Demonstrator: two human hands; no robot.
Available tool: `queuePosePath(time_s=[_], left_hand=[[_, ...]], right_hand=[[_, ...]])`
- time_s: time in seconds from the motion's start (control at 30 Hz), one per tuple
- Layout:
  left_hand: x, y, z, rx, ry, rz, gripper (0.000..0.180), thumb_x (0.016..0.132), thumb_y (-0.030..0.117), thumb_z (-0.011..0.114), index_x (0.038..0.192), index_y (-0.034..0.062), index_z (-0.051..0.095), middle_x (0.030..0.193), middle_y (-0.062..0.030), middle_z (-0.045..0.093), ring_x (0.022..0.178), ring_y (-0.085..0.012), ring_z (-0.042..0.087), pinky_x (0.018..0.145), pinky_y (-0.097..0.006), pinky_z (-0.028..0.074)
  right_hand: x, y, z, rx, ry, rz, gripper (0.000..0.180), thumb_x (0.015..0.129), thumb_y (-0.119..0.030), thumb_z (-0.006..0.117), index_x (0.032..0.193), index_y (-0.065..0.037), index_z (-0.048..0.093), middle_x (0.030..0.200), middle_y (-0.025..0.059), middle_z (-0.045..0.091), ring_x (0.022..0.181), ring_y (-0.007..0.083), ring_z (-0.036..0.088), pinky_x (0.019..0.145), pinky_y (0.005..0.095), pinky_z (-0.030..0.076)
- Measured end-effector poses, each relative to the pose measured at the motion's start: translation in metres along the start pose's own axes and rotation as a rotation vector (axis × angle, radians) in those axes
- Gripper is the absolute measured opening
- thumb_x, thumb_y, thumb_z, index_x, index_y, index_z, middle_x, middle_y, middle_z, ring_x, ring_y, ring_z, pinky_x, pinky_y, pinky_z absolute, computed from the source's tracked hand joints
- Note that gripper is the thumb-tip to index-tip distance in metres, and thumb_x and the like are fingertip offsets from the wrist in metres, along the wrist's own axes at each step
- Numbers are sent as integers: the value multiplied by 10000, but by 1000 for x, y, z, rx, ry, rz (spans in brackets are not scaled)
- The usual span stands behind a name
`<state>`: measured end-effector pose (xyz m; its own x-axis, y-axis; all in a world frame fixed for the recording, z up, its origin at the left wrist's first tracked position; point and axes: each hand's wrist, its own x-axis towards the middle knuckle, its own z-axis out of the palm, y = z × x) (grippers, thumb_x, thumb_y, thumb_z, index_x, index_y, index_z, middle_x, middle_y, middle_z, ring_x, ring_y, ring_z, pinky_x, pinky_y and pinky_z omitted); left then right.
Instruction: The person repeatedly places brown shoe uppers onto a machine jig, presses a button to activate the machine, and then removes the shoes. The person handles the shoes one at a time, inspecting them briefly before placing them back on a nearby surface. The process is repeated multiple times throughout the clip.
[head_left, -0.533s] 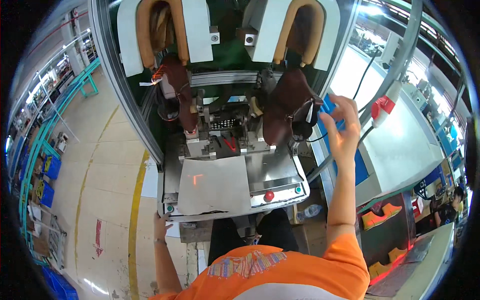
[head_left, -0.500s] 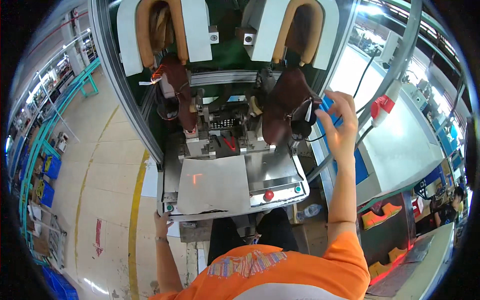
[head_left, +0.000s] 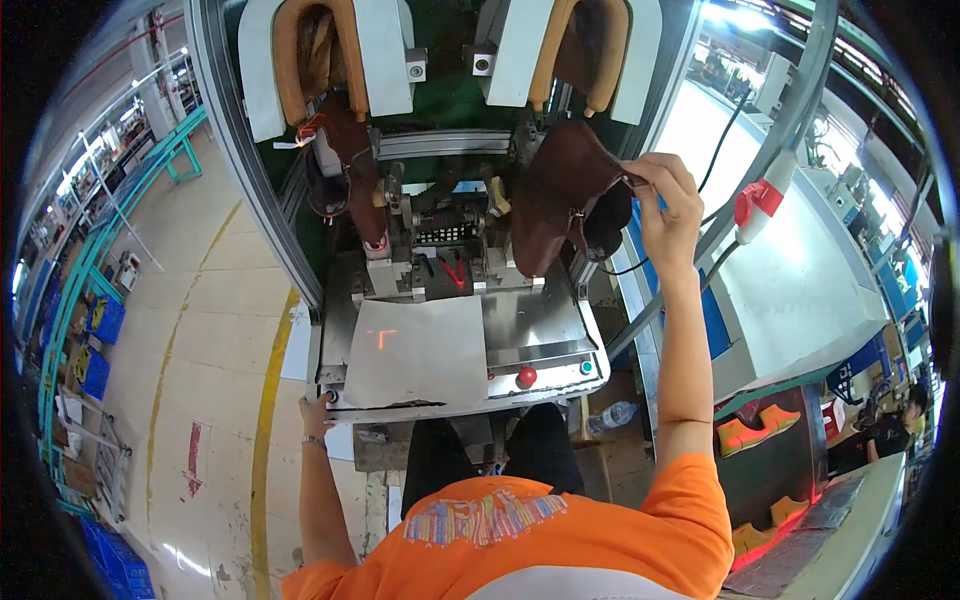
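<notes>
My right hand [head_left: 672, 205] is closed, its thumb and fingers pinching the top edge of a brown leather boot upper [head_left: 555, 195]. That upper sits on the right station of the machine and its edge is drawn out toward my hand. A second brown leather upper [head_left: 352, 165] is on the left station, with orange-red light at its top. My left hand [head_left: 315, 415] is at the machine's front left corner, fingers apart beside the button [head_left: 332, 396] and holding nothing.
A pale sheet [head_left: 415, 350] with a red light mark lies on the machine's metal top. A red knob [head_left: 526, 377] stands on its front edge. Padded U-shaped forms [head_left: 345, 60] hang above. At right are a metal pole [head_left: 740, 215], a white table [head_left: 800, 290] and orange shoe pieces [head_left: 758, 430].
My right hand has moved in and closed on the boot upper's edge, which is now lifted and spread to the right. My left hand remains at the front left corner.
</notes>
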<state>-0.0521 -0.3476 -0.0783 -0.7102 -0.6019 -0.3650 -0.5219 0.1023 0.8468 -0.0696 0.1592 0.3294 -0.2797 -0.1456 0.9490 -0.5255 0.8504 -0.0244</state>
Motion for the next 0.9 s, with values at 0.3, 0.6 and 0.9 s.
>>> queuePosePath(time_s=[0.3, 0.6, 0.9], left_hand=[[-137, 163, 44, -45, 44, 1150, 494, 716, 24, 602, 1170, -21, 412, 1194, -178, 439, 1139, -320, 392, 971, -367, 289], [-170, 179, 46, -221, -153, 1118, 346, 753, -6, 506, 1099, 9, 488, 1142, -141, 496, 1112, -269, 436, 939, -351, 320], [-243, 241, 94, -316, -705, 1065, 291, 798, 70, 528, 1086, 31, 510, 1089, -83, 528, 1036, -182, 483, 896, -313, 357]], right_hand=[[-35, -1, 5, -82, 112, -161, 235, 596, 44, 585, 810, -46, 621, 821, 57, 593, 662, 203, 534, 606, 283, 396], [-47, -17, -17, -129, 173, -118, 224, 572, 70, 574, 772, -18, 618, 774, 83, 592, 636, 215, 540, 585, 279, 422], [-80, -36, -52, -111, 170, 65, 251, 661, 141, 517, 822, -26, 613, 803, 110, 594, 668, 200, 567, 581, 250, 449]])
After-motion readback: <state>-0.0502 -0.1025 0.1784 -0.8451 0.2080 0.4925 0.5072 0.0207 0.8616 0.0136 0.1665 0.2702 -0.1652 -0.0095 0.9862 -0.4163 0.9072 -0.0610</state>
